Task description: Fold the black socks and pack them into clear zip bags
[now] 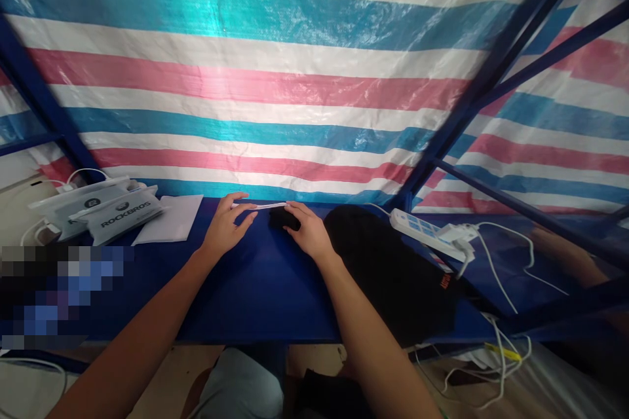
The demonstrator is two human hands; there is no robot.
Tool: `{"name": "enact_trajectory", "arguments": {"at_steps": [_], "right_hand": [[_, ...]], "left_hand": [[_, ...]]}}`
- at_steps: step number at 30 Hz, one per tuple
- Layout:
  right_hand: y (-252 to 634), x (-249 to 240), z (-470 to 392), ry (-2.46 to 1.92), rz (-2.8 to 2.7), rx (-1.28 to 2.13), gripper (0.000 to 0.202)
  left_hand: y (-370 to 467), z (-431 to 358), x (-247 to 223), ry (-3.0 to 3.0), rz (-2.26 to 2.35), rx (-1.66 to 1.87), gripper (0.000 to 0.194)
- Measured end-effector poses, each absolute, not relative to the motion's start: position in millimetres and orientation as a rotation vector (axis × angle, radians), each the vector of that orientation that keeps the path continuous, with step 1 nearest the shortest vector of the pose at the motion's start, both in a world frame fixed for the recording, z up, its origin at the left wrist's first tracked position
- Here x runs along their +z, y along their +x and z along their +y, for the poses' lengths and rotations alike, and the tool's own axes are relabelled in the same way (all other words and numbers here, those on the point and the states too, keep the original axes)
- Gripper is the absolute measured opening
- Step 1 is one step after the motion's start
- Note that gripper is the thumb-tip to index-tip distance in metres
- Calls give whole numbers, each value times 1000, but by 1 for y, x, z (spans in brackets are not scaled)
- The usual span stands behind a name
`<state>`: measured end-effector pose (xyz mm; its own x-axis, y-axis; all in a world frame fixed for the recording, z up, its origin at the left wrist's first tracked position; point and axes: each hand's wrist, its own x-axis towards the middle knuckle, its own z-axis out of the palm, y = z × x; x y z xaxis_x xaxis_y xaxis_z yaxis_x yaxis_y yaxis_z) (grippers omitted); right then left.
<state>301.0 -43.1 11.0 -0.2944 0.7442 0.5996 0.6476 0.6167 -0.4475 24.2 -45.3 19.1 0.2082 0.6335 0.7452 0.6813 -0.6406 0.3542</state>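
Note:
Both of my hands are above the blue tabletop [246, 294], near its far edge. A thin white strip [270, 205] spans the gap between them, its exact kind too small to make out. My left hand [228, 226] has its fingers curved around the strip's left end, thumb somewhat apart. At the other end, my right hand [309, 229] pinches the strip with its fingertips. A small black bundle [284, 218] sits just below the strip, against the right thumb and fingers; whether the hand grips it cannot be told.
Black fabric [388, 268] covers the table's right side, beside a white power strip [425, 230] with plugs and cables. Grey ROCKBROS pouches [122, 215] and white paper [174, 216] lie at left. Blue frame bars [472, 101] and a striped tarp [275, 91] enclose the table.

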Motion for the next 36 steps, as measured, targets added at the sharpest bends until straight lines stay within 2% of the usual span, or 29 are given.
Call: {"name": "enact_trajectory", "arguments": {"at_steps": [6,14,21,25,33,36], "right_hand": [[300,13,-44,-1054,-2043,192,63],[299,16,-45,-1004,-2114,198,63],[302,13,-42,-980,-2127,193,63],[304,16,-42,-988,-2137,216,63],[310,24,-44,-1044,-2041,262,55],[313,33,-48,-1034,-1931,402,49]], "left_hand": [[26,-47,19,-2473,-1274,-1421,26],[17,-35,5,-2389,-1487,-1304,36],[8,-25,-1,-2245,-1616,-1247,29],[3,-21,-3,-2219,-1581,-1221,43],[-3,-19,-1,-2150,-1561,-1298,54],[-2,-20,-2,-2148,-1561,-1270,61]]}}
